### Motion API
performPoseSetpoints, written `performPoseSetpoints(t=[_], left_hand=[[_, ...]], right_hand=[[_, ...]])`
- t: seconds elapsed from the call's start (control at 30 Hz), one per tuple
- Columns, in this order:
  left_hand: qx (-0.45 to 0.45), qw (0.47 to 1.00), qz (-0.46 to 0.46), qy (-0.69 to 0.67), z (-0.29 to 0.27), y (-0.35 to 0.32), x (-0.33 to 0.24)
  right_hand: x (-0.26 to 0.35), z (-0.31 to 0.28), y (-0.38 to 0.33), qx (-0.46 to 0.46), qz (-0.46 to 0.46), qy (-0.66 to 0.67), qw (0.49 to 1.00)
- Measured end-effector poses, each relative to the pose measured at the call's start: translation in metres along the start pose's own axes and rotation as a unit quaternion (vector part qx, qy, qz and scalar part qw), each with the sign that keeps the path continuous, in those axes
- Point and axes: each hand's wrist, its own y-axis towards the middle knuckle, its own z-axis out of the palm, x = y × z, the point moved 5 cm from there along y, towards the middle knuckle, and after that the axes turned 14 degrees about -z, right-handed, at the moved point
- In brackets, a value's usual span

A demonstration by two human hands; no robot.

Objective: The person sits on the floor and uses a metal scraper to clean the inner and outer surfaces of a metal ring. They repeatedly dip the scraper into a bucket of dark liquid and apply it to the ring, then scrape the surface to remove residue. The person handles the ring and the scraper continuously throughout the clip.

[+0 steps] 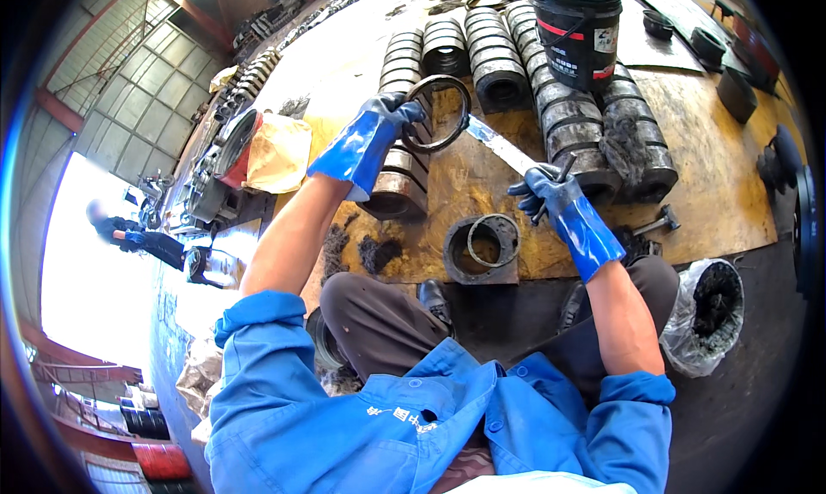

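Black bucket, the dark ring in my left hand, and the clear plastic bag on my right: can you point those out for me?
Black bucket [571, 31]: head view, on its side wall.
Dark ring [465, 104]: head view, on the right side of its band.
Clear plastic bag [684, 332]: head view, on its outer wall.

Forearms [290, 236] outstretched, fingers [409, 113] curled

own hands [393, 111] [553, 191]: 2 | held ring [465, 105]: 1 | held pale strip [503, 145]: 1 | black bucket [572, 33]: 1 | own shoes [434, 301]: 2

Distant person [142, 238], black bucket [564, 51], plastic bag [686, 343]
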Motion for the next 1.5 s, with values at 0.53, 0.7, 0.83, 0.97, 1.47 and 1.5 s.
performPoseSetpoints(t=[0.53,0.7,0.83,0.97,1.47,1.5], left_hand=[[-0.056,0.974,0.118,-0.184,0.024,0.011,0.025],[-0.065,0.963,0.138,-0.221,0.030,0.013,0.030],[-0.085,0.972,0.104,-0.191,0.014,0.016,0.055],[-0.109,0.943,0.099,-0.297,0.019,0.020,0.084],[0.134,0.718,0.088,-0.677,0.041,0.058,0.115],[0.129,0.712,0.104,-0.682,0.040,0.055,0.115]], right_hand=[[0.000,0.025,-0.011,-0.045,0.140,0.292,0.945],[0.004,0.016,-0.009,-0.051,0.136,0.300,0.943],[0.018,0.012,-0.010,-0.060,0.095,0.234,0.966],[0.030,-0.005,-0.005,-0.053,0.025,0.231,0.971],[0.010,0.032,-0.008,-0.008,0.114,0.329,0.937],[0.009,0.034,-0.007,0.017,0.118,0.367,0.923]])
